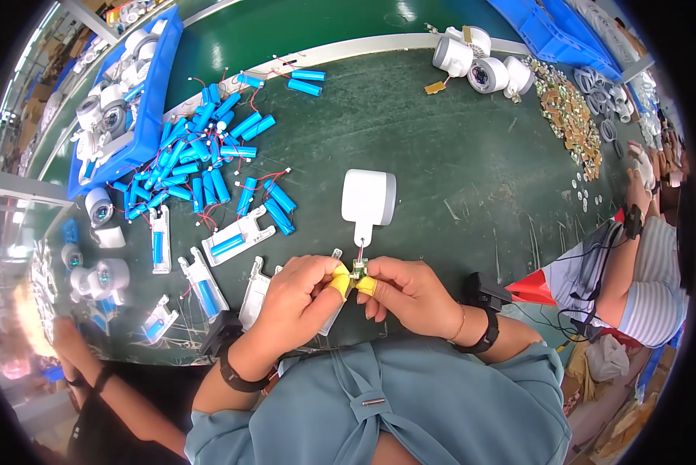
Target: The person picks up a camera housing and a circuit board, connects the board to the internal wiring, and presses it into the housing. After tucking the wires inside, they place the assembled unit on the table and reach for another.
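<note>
On green worktop (456,186), just below the white housing (366,198), a small circuit board (359,268), partly hidden by yellow fingertip covers (367,287), is pinched between thumb and forefinger by left hand (297,293) and right hand (416,294).

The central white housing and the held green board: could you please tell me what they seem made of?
White housing: probably moulded plastic, smooth satin, from its even colour and rounded corners.
Held board: perhaps fibreglass laminate, from its green face; finish too small to tell.
</note>
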`<state>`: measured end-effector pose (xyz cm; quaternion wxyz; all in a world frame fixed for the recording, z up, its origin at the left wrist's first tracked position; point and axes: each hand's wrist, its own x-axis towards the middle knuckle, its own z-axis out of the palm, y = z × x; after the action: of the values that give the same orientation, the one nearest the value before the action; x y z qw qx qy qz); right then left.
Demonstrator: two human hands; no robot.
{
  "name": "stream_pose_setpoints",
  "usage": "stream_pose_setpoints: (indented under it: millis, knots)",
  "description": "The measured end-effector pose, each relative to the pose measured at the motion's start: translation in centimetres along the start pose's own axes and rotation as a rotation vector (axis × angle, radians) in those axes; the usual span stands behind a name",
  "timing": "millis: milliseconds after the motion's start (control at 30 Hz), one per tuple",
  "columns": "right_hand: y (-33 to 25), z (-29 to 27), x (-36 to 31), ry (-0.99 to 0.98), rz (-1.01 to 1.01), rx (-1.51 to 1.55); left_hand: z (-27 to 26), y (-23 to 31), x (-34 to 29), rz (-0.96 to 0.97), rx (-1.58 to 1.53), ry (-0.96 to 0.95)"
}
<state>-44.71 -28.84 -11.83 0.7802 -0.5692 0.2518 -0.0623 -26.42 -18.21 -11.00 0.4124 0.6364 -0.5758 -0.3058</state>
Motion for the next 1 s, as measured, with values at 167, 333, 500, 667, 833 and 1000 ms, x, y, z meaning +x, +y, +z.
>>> stream_pose_setpoints:
  millis: [167, 333, 500, 667, 833, 1000]
  knots:
    - [0.0, 0.4, 0.1, 0.029, -0.023, -0.047, -0.3, 0.2, 0.2, -0.114, -0.068, -0.039]
    - [0.5, 1.1, 0.0, 0.180, -0.253, -0.372, -1.6, 0.6, 1.4, -0.233, -0.153, -0.244]
    - [1.0, 1.2, 0.1, 0.202, -0.324, -0.414, -2.1, 0.8, 2.0, -0.329, -0.174, -0.285]
    - [0.9, 1.2, 0.3, 0.239, -0.360, -0.523, -0.9, 0.7, 1.6, -0.343, -0.159, -0.244]
    - [1.4, 1.8, 0.5, 0.355, -0.420, -0.603, 1.6, 0.2, -0.2, -0.037, 0.066, 0.117]
    - [1.7, 1.8, 0.5, 0.386, -0.450, -0.647, 2.3, 1.2, 0.0, 0.048, 0.113, 0.163]
